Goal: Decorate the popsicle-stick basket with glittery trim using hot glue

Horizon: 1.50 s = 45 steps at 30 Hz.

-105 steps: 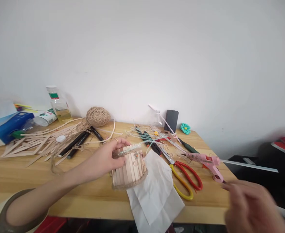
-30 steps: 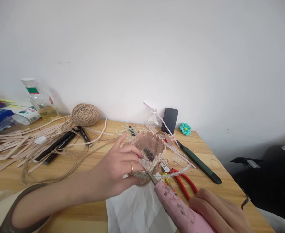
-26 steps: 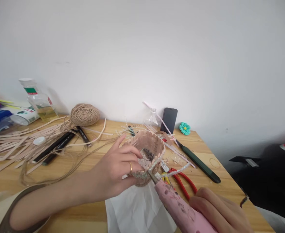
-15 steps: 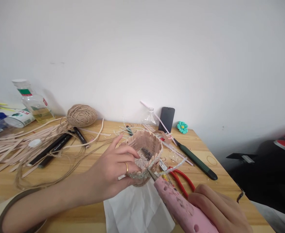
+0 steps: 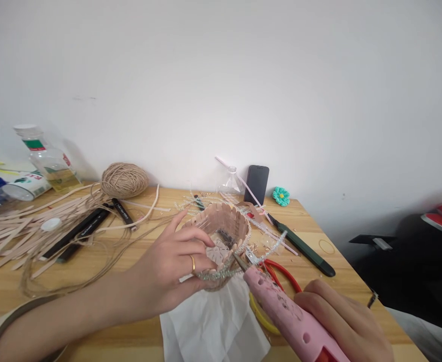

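My left hand (image 5: 185, 261) grips the near left rim of a small round basket (image 5: 224, 218) made of upright wooden slats, thumb outside and fingers over the edge. Silvery tinsel pipe cleaner (image 5: 217, 275) runs along the near rim, and its loose end sticks out to the right. In my right hand (image 5: 345, 319) is a pink hot glue gun (image 5: 285, 311), its metal nozzle at the basket's right front rim. Whether the nozzle touches the rim I cannot tell. Beneath the basket lies a white paper sheet (image 5: 209, 327). Red-and-yellow-handled pliers (image 5: 287, 271) are partly hidden behind the glue gun.
Thin wooden strips (image 5: 13, 236), black markers (image 5: 78, 234) and a twine ball (image 5: 125, 179) lie left, near a glass bottle (image 5: 57, 168). Behind the basket stand a phone (image 5: 256, 184) and a clear bottle top (image 5: 231, 183). A green-handled tool (image 5: 306, 249) and teal flower (image 5: 281, 196) are right.
The glue gun's nozzle has shifted slightly up and right along the rim, and the gun has tilted, uncovering a yellow handle. My left hand keeps its hold; the view has shifted slightly.
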### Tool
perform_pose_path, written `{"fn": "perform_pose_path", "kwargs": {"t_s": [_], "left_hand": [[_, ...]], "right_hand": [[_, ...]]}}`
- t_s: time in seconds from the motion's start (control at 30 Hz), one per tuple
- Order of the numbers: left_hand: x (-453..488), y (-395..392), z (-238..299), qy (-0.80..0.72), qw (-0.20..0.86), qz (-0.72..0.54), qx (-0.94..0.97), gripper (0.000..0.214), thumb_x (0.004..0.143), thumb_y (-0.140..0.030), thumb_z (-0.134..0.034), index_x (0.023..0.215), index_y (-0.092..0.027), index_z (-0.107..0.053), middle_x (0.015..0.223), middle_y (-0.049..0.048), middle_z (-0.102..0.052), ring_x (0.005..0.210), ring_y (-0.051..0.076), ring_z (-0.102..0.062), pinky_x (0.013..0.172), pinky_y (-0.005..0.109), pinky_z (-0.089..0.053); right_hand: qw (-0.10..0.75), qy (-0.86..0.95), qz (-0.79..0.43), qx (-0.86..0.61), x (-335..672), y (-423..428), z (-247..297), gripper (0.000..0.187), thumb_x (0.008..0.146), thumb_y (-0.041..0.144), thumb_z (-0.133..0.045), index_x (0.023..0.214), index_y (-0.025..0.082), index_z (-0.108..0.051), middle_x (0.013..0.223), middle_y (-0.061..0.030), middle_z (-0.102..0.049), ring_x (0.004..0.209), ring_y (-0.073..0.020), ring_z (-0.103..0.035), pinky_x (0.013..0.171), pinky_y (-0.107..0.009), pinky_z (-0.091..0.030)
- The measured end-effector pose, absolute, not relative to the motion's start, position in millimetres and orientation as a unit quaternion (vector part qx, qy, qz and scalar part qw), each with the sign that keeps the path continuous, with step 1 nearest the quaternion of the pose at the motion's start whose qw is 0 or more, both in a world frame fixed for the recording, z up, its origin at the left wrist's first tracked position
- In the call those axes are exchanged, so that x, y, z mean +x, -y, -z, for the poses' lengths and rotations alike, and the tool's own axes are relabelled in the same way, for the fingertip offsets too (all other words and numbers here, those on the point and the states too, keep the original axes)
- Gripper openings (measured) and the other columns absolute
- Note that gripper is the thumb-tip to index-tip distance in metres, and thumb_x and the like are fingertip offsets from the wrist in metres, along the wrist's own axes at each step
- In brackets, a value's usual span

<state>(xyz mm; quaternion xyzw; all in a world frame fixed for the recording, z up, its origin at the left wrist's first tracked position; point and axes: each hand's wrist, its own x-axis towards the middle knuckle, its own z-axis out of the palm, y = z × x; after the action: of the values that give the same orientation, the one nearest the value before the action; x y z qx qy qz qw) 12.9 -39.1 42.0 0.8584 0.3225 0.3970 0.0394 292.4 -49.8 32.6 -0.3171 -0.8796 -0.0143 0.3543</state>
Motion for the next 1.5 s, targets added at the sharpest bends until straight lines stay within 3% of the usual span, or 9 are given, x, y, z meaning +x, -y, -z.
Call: {"fn": "perform_pose_path", "kwargs": {"t_s": [0.23,0.43,0.6,1.0,1.27,1.5], "left_hand": [[12.2,39.8,-43.3,-0.320,0.037,-0.377,0.869,0.013,0.093,-0.022,-0.054,0.084,-0.019,-0.062,0.075,-0.0021,-0.068,0.096,0.015,-0.061,0.113,0.041,-0.011],[13.7,40.5,-46.2,-0.321,0.022,-0.382,0.867,0.010,0.090,-0.021,-0.057,0.082,-0.020,-0.062,0.073,-0.0023,-0.070,0.093,0.016,-0.063,0.113,0.041,-0.018],[13.8,41.0,-47.8,-0.324,0.015,-0.384,0.865,0.009,0.089,-0.019,-0.058,0.081,-0.021,-0.062,0.072,-0.0030,-0.070,0.093,0.015,-0.063,0.112,0.042,-0.019],[12.2,42.5,-47.1,-0.333,0.030,-0.388,0.859,0.009,0.089,-0.021,-0.058,0.081,-0.021,-0.062,0.075,-0.0028,-0.069,0.093,0.015,-0.062,0.112,0.040,-0.018],[9.7,41.9,-44.3,-0.325,0.047,-0.377,0.866,0.007,0.091,-0.021,-0.056,0.085,-0.023,-0.061,0.071,-0.0046,-0.067,0.094,0.015,-0.063,0.113,0.042,-0.015],[7.8,41.5,-47.8,-0.306,0.045,-0.358,0.881,0.008,0.090,-0.017,-0.056,0.086,-0.022,-0.060,0.071,-0.0043,-0.067,0.097,0.015,-0.062,0.113,0.041,-0.013]], "right_hand": [[0.339,0.885,0.019,-0.318,298.6,48.0,-31.3,0.027,0.102,0.025,-0.028,0.088,0.018,-0.050,0.070,-0.0004,-0.042,0.055,-0.0116,-0.045,0.051,-0.027,-0.032],[0.345,0.884,0.021,-0.314,301.0,45.9,-34.1,0.019,0.099,0.018,-0.033,0.089,0.018,-0.048,0.071,-0.0004,-0.044,0.054,-0.0108,-0.045,0.049,-0.026,-0.032],[0.360,0.871,0.029,-0.333,299.6,48.2,-33.6,0.024,0.102,0.026,-0.029,0.091,0.018,-0.049,0.076,-0.0017,-0.046,0.058,-0.0112,-0.049,0.051,-0.025,-0.035],[0.364,0.856,0.037,-0.366,303.7,50.6,-38.1,0.016,0.097,0.017,-0.038,0.090,0.019,-0.052,0.073,-0.0013,-0.048,0.056,-0.0109,-0.049,0.052,-0.027,-0.035],[0.307,0.911,0.006,-0.274,303.9,44.4,-41.0,0.024,0.098,0.015,-0.036,0.080,0.019,-0.051,0.065,0.0006,-0.046,0.051,-0.0106,-0.047,0.048,-0.025,-0.035],[0.315,0.914,-0.007,-0.257,298.2,39.0,-46.8,0.028,0.099,0.014,-0.034,0.075,0.020,-0.047,0.060,0.0023,-0.044,0.049,-0.0103,-0.044,0.046,-0.025,-0.033]]}}
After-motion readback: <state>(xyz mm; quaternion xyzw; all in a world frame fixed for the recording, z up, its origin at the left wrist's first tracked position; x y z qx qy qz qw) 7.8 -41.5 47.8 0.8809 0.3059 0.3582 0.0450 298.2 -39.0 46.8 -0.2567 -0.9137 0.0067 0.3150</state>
